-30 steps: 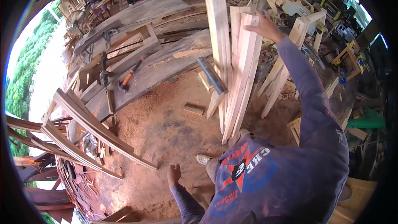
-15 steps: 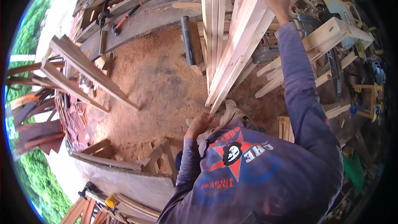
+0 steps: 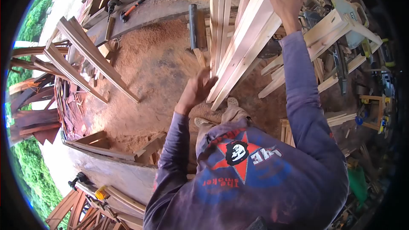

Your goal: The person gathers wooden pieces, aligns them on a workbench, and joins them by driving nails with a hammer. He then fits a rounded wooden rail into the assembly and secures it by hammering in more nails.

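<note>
A bundle of long pale wooden boards (image 3: 251, 44) stands on end in front of me, leaning, its feet near my shoes. My right hand (image 3: 284, 1) is closed over the upper end of the bundle, thumb on the near face and fingers over the far edge. Lower down, my left hand (image 3: 197, 90) is at the bundle's left edge with its fingers curled. What those fingers hold, if anything, is hidden. More upright boards (image 3: 220, 21) stand just left of the bundle, above my left hand.
Sawdust covers the floor (image 3: 157, 76). A dark cylinder (image 3: 193, 25) stands behind the boards. To the left are curved wooden pieces (image 3: 96, 59) and an orange-handled hammer (image 3: 135, 7). A wooden trestle (image 3: 336, 34) and tools crowd the right. A yellow-and-black tool (image 3: 101, 193) is lower left.
My left hand has risen from near my lap to the bundle's left edge. My right hand keeps its hold on top. The lower ends of the boards have shifted slightly left.
</note>
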{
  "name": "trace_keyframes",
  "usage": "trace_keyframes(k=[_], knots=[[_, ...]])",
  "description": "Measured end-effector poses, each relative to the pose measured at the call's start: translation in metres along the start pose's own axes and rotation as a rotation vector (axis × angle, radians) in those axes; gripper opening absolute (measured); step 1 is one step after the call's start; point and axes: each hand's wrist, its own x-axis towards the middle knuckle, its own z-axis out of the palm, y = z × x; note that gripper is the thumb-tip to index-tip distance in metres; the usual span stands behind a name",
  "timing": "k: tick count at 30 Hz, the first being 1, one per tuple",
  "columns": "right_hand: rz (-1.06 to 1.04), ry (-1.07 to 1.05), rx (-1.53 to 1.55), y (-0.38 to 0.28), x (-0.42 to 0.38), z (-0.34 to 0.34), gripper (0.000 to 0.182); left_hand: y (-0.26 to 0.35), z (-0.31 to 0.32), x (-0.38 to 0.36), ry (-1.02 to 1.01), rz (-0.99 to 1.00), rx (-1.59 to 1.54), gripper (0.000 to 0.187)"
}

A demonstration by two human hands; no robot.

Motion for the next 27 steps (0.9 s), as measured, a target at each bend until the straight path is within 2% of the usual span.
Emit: trace_keyframes(k=[1, 5, 6, 8, 10, 11, 12, 13, 15, 16, 17, 21, 23, 24, 25, 27], knots=[[-0.127, 0.067, -0.079, 0.003, -0.001, 0.0, 0.065, 0.022, -0.007, 0.016, 0.054, 0.072, -0.01, 0.054], [-0.15, 0.017, 0.011, -0.034, -0.028, -0.041, 0.062, 0.078, -0.026, 0.071, 0.181, 0.398, -0.013, 0.098], [-0.167, 0.039, 0.006, -0.048, -0.037, -0.054, 0.062, 0.092, -0.029, 0.079, 0.178, 0.393, -0.014, 0.098], [-0.18, 0.064, -0.004, -0.073, -0.059, -0.076, 0.061, 0.115, -0.031, 0.088, 0.291, 0.569, 0.019, 0.109], [-0.112, 0.065, 0.235, -0.096, -0.075, -0.095, 0.062, 0.119, -0.025, 0.089, 0.232, 0.594, -0.056, 0.114], [-0.117, 0.079, 0.231, -0.103, -0.081, -0.105, 0.062, 0.12, -0.024, 0.09, 0.173, 0.611, -0.129, 0.119], [-0.227, 0.112, 0.169, -0.109, -0.087, -0.115, 0.063, 0.119, -0.026, 0.084, 0.022, 0.485, -0.267, 0.119], [-0.335, 0.144, 0.107, -0.116, -0.094, -0.124, 0.064, 0.117, -0.026, 0.077, 0.023, 0.495, -0.265, 0.119], [-0.299, 0.098, 0.118, -0.137, -0.108, -0.145, 0.065, 0.115, -0.027, 0.06, -0.049, 0.401, -0.476, 0.11], [-0.265, 0.047, 0.13, -0.146, -0.114, -0.154, 0.066, 0.119, -0.026, 0.046, -0.065, 0.323, -0.684, 0.098], [-0.268, 0.067, 0.123, -0.153, -0.118, -0.161, 0.066, 0.117, -0.026, 0.04, -0.012, 0.392, -0.624, 0.093], [-0.296, -0.028, 0.138, -0.171, -0.13, -0.174, 0.074, 0.129, -0.039, 0.008, 0.005, 0.325, -0.795, 0.099], [-0.292, -0.023, 0.424, -0.177, -0.134, -0.171, 0.083, 0.124, -0.049, -0.003, 0.009, 0.301, -0.827, 0.102], [-0.333, -0.142, 0.363, -0.179, -0.137, -0.183, 0.1, 0.113, -0.051, -0.006, 0.029, 0.304, -0.723, 0.105], [-0.353, -0.145, 0.377, -0.18, -0.14, -0.183, 0.1, 0.107, -0.054, -0.012, 0.05, 0.3, -0.619, 0.108], [-0.39, -0.137, 0.622, -0.18, -0.146, -0.18, 0.106, 0.11, -0.059, -0.025, 0.09, 0.29, -0.724, 0.111]])
